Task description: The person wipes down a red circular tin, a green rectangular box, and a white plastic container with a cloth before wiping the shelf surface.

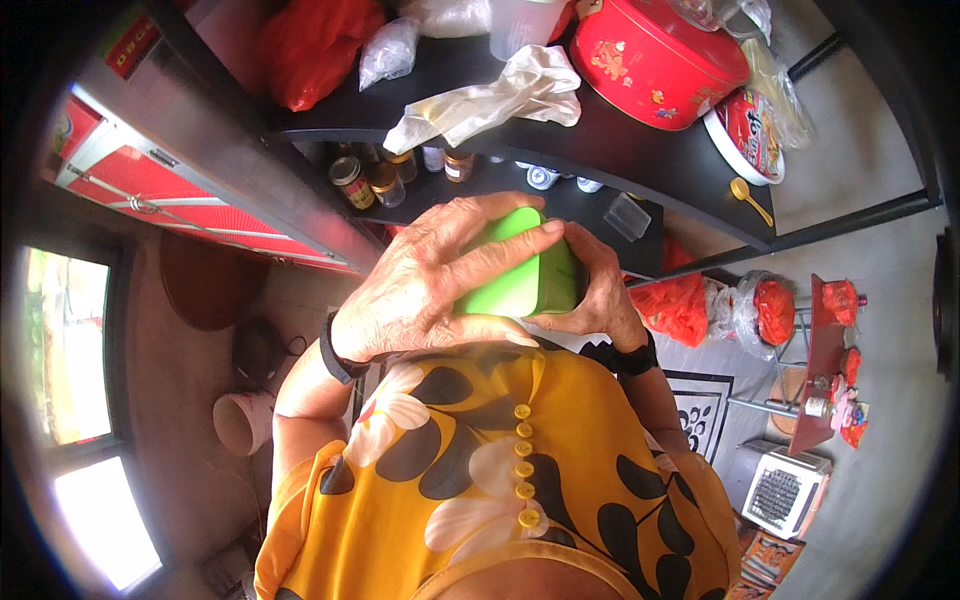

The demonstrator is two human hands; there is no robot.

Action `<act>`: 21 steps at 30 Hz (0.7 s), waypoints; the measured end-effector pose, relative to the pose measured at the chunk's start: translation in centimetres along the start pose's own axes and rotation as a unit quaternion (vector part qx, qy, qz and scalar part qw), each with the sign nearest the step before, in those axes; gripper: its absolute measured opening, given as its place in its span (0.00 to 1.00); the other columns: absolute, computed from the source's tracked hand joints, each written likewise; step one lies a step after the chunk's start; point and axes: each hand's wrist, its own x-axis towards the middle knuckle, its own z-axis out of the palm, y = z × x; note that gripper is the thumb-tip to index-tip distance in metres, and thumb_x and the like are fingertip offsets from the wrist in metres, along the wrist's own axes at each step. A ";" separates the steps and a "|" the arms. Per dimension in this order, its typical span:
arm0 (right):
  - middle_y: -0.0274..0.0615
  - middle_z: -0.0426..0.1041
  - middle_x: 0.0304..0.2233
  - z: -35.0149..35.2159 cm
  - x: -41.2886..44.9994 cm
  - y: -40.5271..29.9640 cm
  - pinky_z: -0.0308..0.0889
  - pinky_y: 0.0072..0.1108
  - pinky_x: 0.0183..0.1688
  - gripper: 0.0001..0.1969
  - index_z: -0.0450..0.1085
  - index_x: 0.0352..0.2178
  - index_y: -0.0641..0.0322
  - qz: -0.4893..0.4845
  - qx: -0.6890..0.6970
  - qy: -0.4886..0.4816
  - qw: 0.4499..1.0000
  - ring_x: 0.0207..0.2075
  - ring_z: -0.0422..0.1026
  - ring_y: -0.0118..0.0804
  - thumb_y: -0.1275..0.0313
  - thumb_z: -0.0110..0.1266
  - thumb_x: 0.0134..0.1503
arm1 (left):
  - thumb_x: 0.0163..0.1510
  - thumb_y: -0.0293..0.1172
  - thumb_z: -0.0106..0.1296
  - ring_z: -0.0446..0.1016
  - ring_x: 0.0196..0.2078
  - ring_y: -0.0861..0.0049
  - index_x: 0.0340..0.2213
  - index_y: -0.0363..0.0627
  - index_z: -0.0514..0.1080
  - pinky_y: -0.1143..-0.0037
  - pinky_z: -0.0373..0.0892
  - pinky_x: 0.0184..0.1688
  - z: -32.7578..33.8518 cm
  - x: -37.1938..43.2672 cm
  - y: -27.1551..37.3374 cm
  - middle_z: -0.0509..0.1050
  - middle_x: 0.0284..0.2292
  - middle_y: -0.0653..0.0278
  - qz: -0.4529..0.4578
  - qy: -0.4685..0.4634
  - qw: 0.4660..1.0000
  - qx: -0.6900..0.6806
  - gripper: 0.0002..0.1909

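Between my two hands is a bright green box-shaped container with rounded corners, held in front of my chest. My left hand spreads over its pale green face, fingers along the top and across, thumb along the lower edge. Curled around the darker side that bears small writing is my right hand. Fingers hide much of the container, and I cannot tell whether it has a separate lid. Just beyond it, a black shelf carries several small glass jars and a clear plastic box.
On the upper shelf lie a crumpled cream cloth, a red oval tin, a noodle bowl, a yellow spoon and a red plastic bag. A red-panelled cabinet stands left; a small table stands right.
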 end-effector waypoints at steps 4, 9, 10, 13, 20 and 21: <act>0.54 0.75 0.44 -0.2 -0.9 1.2 0.72 0.34 0.48 0.44 0.66 0.52 0.67 -0.027 -0.056 0.018 0.998 0.44 0.76 0.54 0.61 0.76 0.32 | 0.42 0.56 0.65 0.71 0.53 0.52 0.57 0.47 0.70 0.62 0.67 0.55 0.7 0.1 -1.2 0.67 0.56 0.47 -0.014 -0.022 0.999 -0.031 0.43; 0.56 0.74 0.44 -0.6 -0.9 1.1 0.72 0.34 0.48 0.46 0.66 0.52 0.69 -0.035 -0.092 0.012 0.995 0.43 0.76 0.56 0.59 0.76 0.31 | 0.44 0.56 0.65 0.70 0.54 0.52 0.57 0.49 0.71 0.61 0.66 0.56 2.0 -0.2 -2.1 0.66 0.56 0.46 -0.005 -0.020 0.999 -0.039 0.41; 0.57 0.75 0.44 -0.7 -1.0 1.1 0.72 0.34 0.48 0.46 0.66 0.52 0.70 -0.028 -0.082 0.010 0.996 0.43 0.77 0.56 0.59 0.76 0.32 | 0.44 0.56 0.65 0.70 0.55 0.51 0.57 0.50 0.71 0.61 0.65 0.57 2.2 -0.3 -2.3 0.66 0.56 0.45 -0.002 -0.013 0.999 -0.047 0.40; 0.58 0.75 0.42 -0.9 -1.0 0.8 0.72 0.34 0.47 0.45 0.66 0.51 0.71 -0.016 -0.074 0.008 0.997 0.42 0.77 0.56 0.59 0.76 0.32 | 0.46 0.56 0.64 0.69 0.55 0.51 0.57 0.50 0.71 0.61 0.65 0.57 2.8 -0.3 -2.7 0.66 0.56 0.45 0.005 -0.010 0.999 -0.041 0.39; 0.53 0.77 0.41 -2.0 -0.4 -0.5 0.74 0.33 0.45 0.39 0.70 0.49 0.67 0.000 -0.049 0.014 0.999 0.40 0.79 0.51 0.63 0.75 0.34 | 0.51 0.52 0.62 0.69 0.55 0.50 0.56 0.47 0.72 0.61 0.65 0.58 3.0 -0.7 -4.1 0.65 0.56 0.43 0.004 -0.031 0.996 -0.084 0.35; 0.53 0.77 0.41 -1.9 -0.3 -0.4 0.74 0.33 0.45 0.39 0.70 0.49 0.67 -0.001 -0.049 0.016 0.999 0.40 0.79 0.51 0.63 0.75 0.34 | 0.51 0.52 0.62 0.69 0.55 0.50 0.55 0.46 0.72 0.61 0.64 0.58 3.2 -0.6 -4.3 0.64 0.56 0.43 -0.004 -0.005 0.997 -0.079 0.34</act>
